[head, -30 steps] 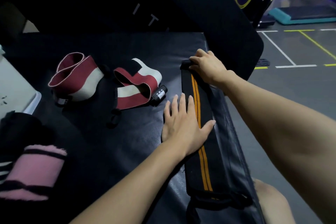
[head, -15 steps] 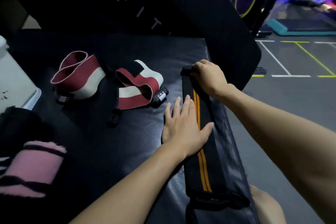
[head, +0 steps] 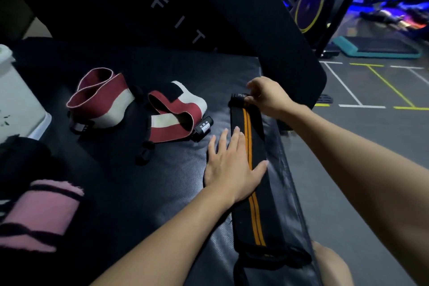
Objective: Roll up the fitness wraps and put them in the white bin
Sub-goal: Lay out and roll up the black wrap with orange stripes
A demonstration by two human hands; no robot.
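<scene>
The black wrap with 2 orange stripes [head: 249,146] lies flat and stretched out along the right edge of the padded desk [head: 162,181], its long axis running straight away from the person: the near end sits by the knee at the bottom of the view, the far end out where the right arm reaches. That direction decides the coming move, since a roll would most likely start at the far end and travel back along the stripes toward the body. The right hand [head: 267,97] is the one placed for it, pinching the far end where a labelled tab shows (the lettering is too small to read), fingers curled on the fabric. The left hand [head: 232,167] lies flat, fingers straight and spread, pressing the middle of the wrap onto the desk, directly in the roll's likely path. 2 red-and-white wraps [head: 139,109] lie loose to the left, well apart from both hands, and the white bin [head: 16,100] stands at the far left edge.
</scene>
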